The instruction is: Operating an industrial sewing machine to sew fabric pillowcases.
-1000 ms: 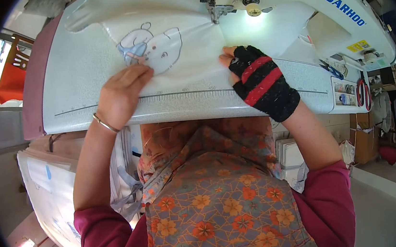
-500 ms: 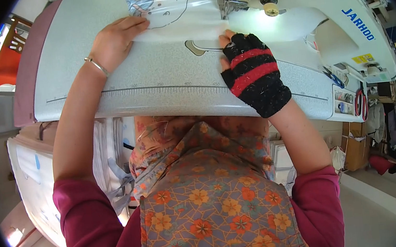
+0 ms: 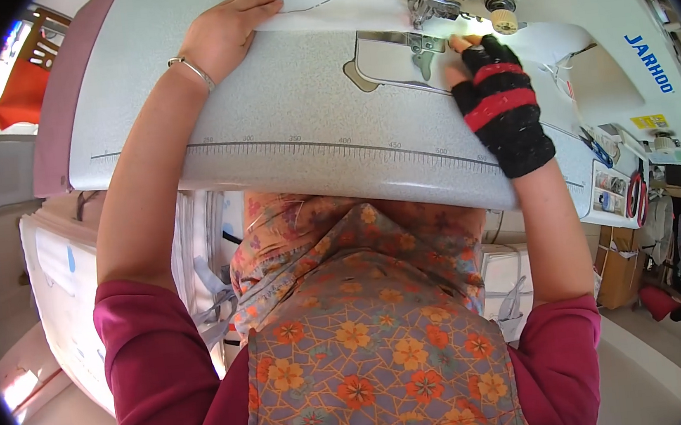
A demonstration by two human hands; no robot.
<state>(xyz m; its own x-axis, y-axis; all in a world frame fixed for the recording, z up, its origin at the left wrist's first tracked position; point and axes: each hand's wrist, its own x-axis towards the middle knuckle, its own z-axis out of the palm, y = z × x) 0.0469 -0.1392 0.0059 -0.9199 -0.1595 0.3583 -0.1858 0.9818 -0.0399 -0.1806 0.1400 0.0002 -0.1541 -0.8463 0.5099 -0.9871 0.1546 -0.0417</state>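
on the desk (image 3: 286,94), left hand (image 3: 227,38) lies flat on cloth (image 3: 364,7); right hand (image 3: 501,100), half-curled, grip unclear, should clear the foot (image 3: 429,12).

The upper edge of the view cuts off the glossy white sheet with a printed cartoon face (image 3: 353,12) and the cream-white sewing machine (image 3: 627,12). Contact beneath the fingers of the bare left hand (image 3: 224,40) is concealed; the thumb of the right hand in a black-and-red striped fingerless glove (image 3: 503,104) is blurred. Small items inside the white compartmented tray (image 3: 609,188) cannot be identified.
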